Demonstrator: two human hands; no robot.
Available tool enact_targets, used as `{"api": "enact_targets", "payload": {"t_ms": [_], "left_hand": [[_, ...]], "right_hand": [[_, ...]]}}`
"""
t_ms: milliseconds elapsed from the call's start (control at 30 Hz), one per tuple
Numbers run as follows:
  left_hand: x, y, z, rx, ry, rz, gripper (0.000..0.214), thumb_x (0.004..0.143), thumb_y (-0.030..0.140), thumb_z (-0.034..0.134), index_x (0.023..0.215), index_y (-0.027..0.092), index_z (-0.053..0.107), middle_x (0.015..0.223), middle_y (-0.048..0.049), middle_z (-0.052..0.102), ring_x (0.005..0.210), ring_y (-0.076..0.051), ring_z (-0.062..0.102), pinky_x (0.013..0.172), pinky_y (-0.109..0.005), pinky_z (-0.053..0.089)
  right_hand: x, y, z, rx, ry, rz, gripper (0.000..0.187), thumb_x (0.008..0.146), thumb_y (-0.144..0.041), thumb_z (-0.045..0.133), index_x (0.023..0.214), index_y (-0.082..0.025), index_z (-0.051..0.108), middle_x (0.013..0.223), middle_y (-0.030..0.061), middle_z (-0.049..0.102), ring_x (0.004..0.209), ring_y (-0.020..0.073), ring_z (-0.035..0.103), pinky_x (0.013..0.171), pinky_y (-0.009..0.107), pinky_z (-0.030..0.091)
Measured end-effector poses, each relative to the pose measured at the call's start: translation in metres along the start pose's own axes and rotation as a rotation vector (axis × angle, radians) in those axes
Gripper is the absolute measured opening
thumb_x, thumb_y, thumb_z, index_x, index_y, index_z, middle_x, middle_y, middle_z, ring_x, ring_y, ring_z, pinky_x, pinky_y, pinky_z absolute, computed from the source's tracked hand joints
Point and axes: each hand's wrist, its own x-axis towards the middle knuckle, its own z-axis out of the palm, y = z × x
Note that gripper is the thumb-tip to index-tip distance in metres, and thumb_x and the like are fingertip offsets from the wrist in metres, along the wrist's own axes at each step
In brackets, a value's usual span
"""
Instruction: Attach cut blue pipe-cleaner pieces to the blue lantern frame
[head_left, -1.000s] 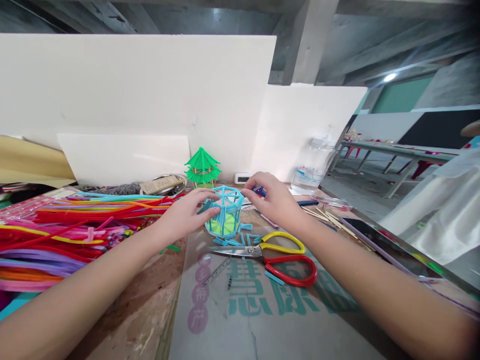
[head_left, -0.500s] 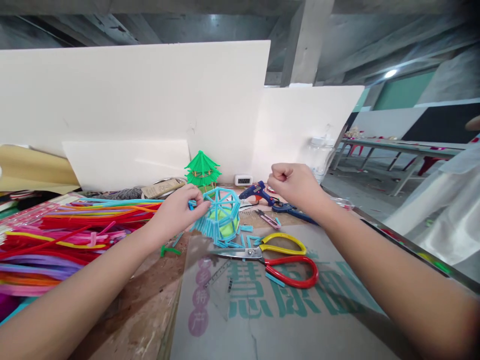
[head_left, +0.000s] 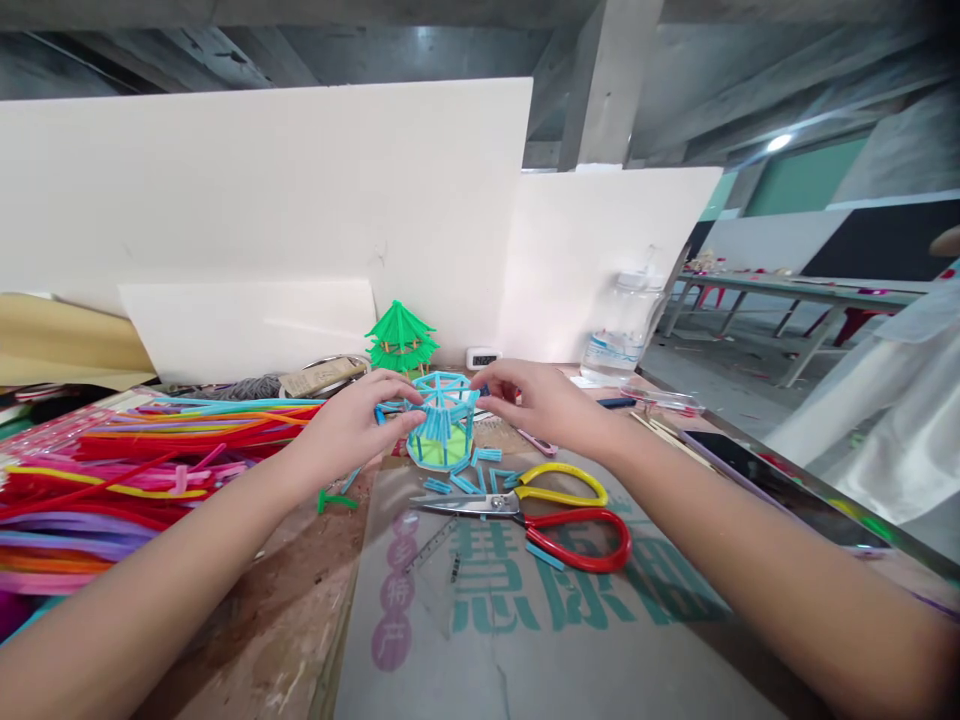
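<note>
A small blue pavilion model (head_left: 442,420) made of pipe-cleaner pieces stands upright on a green base at the middle of the table. My left hand (head_left: 351,428) pinches its left roof edge with fingers closed. My right hand (head_left: 541,402) touches the right roof edge with thumb and fingertips closed on it. Short blue pipe-cleaner pieces (head_left: 472,478) lie scattered in front of the model. A finished green pavilion model (head_left: 400,340) stands behind it by the white board.
Scissors with yellow and red handles (head_left: 547,510) lie on the grey printed cardboard (head_left: 525,620). A pile of colourful pipe cleaners (head_left: 112,470) fills the left. A clear bottle (head_left: 622,335) stands at the back right. A person in white (head_left: 892,400) is at the far right.
My right hand, a raised fist half a second ago, has come back down to the model's right roof edge. The model, tilted then, now stands upright. My left hand stays on it.
</note>
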Motion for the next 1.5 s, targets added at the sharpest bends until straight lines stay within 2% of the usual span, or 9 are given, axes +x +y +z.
{"api": "enact_targets", "payload": {"t_ms": [167, 333, 467, 633, 767, 933, 1167, 1267, 1500], "left_hand": [[-0.004, 0.006, 0.008, 0.083, -0.028, 0.082, 0.056, 0.078, 0.057, 0.064, 0.121, 0.022, 0.057, 0.131, -0.0098, 0.05, 0.123, -0.026, 0.048, 0.103, -0.041, 0.042], [-0.007, 0.004, 0.021, 0.16, -0.033, 0.135, 0.064, 0.077, 0.055, 0.066, 0.129, 0.022, 0.049, 0.141, -0.0122, 0.042, 0.133, -0.028, 0.038, 0.11, -0.045, 0.037], [-0.006, -0.002, 0.027, 0.206, 0.007, 0.162, 0.055, 0.08, 0.045, 0.067, 0.126, 0.021, 0.05, 0.14, -0.0127, 0.041, 0.133, -0.029, 0.039, 0.109, -0.046, 0.038], [-0.006, -0.007, 0.027, 0.206, 0.012, 0.095, 0.037, 0.085, 0.025, 0.058, 0.122, 0.022, 0.052, 0.138, -0.0107, 0.041, 0.122, -0.027, 0.05, 0.096, -0.043, 0.049], [-0.006, -0.011, 0.023, 0.183, 0.02, 0.059, 0.041, 0.085, 0.012, 0.049, 0.123, 0.026, 0.053, 0.137, -0.0059, 0.043, 0.118, -0.023, 0.054, 0.094, -0.038, 0.051], [-0.005, -0.01, 0.015, 0.181, -0.005, 0.08, 0.036, 0.086, 0.024, 0.058, 0.122, 0.024, 0.055, 0.132, -0.0059, 0.048, 0.119, -0.022, 0.053, 0.099, -0.038, 0.047], [-0.004, 0.003, 0.005, 0.214, -0.047, 0.149, 0.065, 0.076, 0.057, 0.067, 0.128, 0.022, 0.052, 0.137, -0.0108, 0.048, 0.125, -0.027, 0.049, 0.103, -0.042, 0.043], [-0.005, 0.006, 0.008, 0.225, -0.033, 0.195, 0.062, 0.077, 0.057, 0.066, 0.125, 0.02, 0.052, 0.134, -0.0115, 0.05, 0.125, -0.026, 0.048, 0.104, -0.041, 0.042], [-0.006, 0.004, 0.017, 0.256, -0.017, 0.265, 0.051, 0.081, 0.047, 0.065, 0.12, 0.018, 0.05, 0.132, -0.0111, 0.053, 0.126, -0.025, 0.046, 0.105, -0.04, 0.041]], "right_hand": [[-0.002, -0.004, 0.016, -0.145, 0.018, -0.152, 0.042, 0.081, -0.037, 0.069, 0.118, -0.02, 0.057, 0.108, 0.0081, 0.059, 0.094, 0.0214, 0.059, 0.079, 0.033, 0.047], [-0.004, -0.002, 0.024, -0.32, 0.046, -0.242, 0.058, 0.078, -0.03, 0.072, 0.13, -0.022, 0.048, 0.13, 0.0141, 0.049, 0.117, 0.0314, 0.051, 0.094, 0.047, 0.044], [-0.005, 0.007, 0.027, -0.268, 0.018, -0.137, 0.058, 0.082, -0.031, 0.068, 0.134, -0.022, 0.042, 0.122, 0.012, 0.053, 0.105, 0.0269, 0.058, 0.086, 0.042, 0.049], [-0.005, 0.012, 0.031, -0.329, 0.0, -0.126, 0.03, 0.089, -0.032, 0.06, 0.117, -0.022, 0.057, 0.108, 0.0078, 0.058, 0.092, 0.0218, 0.061, 0.075, 0.033, 0.047], [-0.005, 0.007, 0.033, -0.322, 0.029, -0.136, 0.022, 0.092, -0.032, 0.056, 0.109, -0.019, 0.06, 0.099, 0.0057, 0.062, 0.088, 0.0193, 0.06, 0.071, 0.029, 0.043], [-0.004, 0.003, 0.03, -0.282, 0.031, -0.133, 0.021, 0.092, -0.031, 0.056, 0.108, -0.018, 0.06, 0.099, 0.0054, 0.064, 0.081, 0.0166, 0.06, 0.068, 0.028, 0.041], [-0.004, -0.003, 0.027, -0.262, 0.033, -0.152, 0.041, 0.083, -0.046, 0.065, 0.114, -0.021, 0.057, 0.106, 0.0064, 0.063, 0.091, 0.021, 0.061, 0.072, 0.031, 0.045], [-0.004, -0.008, 0.028, -0.245, 0.046, -0.228, 0.048, 0.079, -0.05, 0.068, 0.113, -0.019, 0.057, 0.107, 0.008, 0.061, 0.099, 0.0238, 0.059, 0.08, 0.034, 0.047], [-0.007, -0.007, 0.039, -0.253, 0.091, -0.293, 0.035, 0.086, -0.041, 0.062, 0.111, -0.018, 0.058, 0.11, 0.0112, 0.061, 0.102, 0.0246, 0.056, 0.084, 0.037, 0.047]]}}
